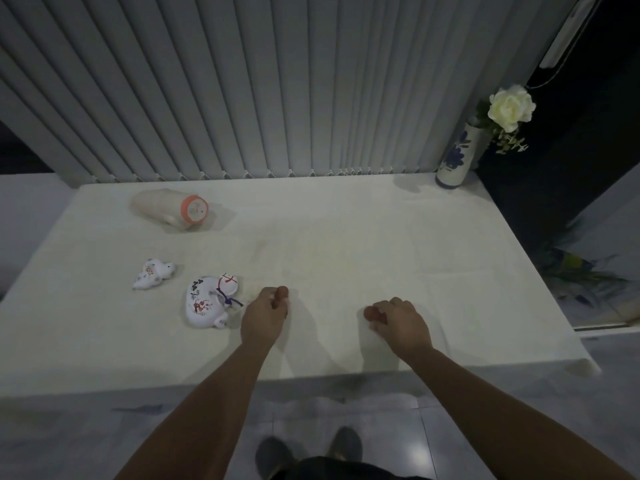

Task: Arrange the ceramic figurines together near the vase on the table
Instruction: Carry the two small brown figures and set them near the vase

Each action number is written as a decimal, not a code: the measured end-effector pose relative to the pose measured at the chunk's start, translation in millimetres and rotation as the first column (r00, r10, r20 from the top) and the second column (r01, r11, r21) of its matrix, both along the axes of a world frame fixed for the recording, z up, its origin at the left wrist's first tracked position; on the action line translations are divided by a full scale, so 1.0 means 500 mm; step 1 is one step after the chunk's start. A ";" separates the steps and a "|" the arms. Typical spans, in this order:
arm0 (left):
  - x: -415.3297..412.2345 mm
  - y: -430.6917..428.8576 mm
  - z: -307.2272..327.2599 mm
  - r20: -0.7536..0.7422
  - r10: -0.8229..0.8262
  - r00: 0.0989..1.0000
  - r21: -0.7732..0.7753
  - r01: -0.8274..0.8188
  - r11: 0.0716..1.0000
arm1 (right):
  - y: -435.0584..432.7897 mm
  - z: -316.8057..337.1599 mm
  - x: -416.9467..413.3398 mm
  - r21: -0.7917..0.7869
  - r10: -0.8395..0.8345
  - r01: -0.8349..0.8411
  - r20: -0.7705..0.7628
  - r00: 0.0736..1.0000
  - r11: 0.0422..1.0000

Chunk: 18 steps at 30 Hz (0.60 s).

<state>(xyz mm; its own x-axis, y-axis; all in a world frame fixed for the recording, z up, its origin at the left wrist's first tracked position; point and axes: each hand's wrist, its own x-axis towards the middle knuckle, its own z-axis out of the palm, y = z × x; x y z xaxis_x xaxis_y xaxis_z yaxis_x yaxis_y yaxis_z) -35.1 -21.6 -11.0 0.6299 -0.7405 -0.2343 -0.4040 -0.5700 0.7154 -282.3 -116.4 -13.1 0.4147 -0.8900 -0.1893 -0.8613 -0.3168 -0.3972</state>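
Two white painted ceramic figurines lie at the table's left: a small one (154, 273) and a larger cat-like one (207, 303) with a purple cord. The blue-and-white vase (455, 157), holding a white rose, stands at the far right corner. My left hand (265, 317) hovers just right of the larger figurine, its fingers closed around a small brown piece (281, 292). My right hand (400, 323) is near the front middle of the table, closed on another small reddish-brown piece (371, 312). What these pieces are is unclear.
A pale bottle with an orange cap (173, 209) lies on its side at the back left. The white tablecloth (346, 244) covers the table. Vertical blinds (277, 81) hang behind it. My feet are on the tiled floor below the front edge.
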 end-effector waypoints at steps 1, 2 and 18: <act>0.002 -0.007 0.002 -0.001 0.002 1.000 0.004 -0.002 1.000 | 0.000 0.001 0.000 0.006 0.005 -0.005 -0.006 1.000 1.000; 0.005 -0.015 0.007 0.003 0.008 1.000 0.037 -0.008 0.999 | 0.000 0.002 0.000 0.012 0.010 -0.010 -0.015 1.000 1.000; -0.002 -0.047 -0.016 0.126 -0.135 0.983 0.103 0.122 0.987 | -0.006 0.010 0.006 0.136 -0.041 0.043 -0.023 0.999 0.990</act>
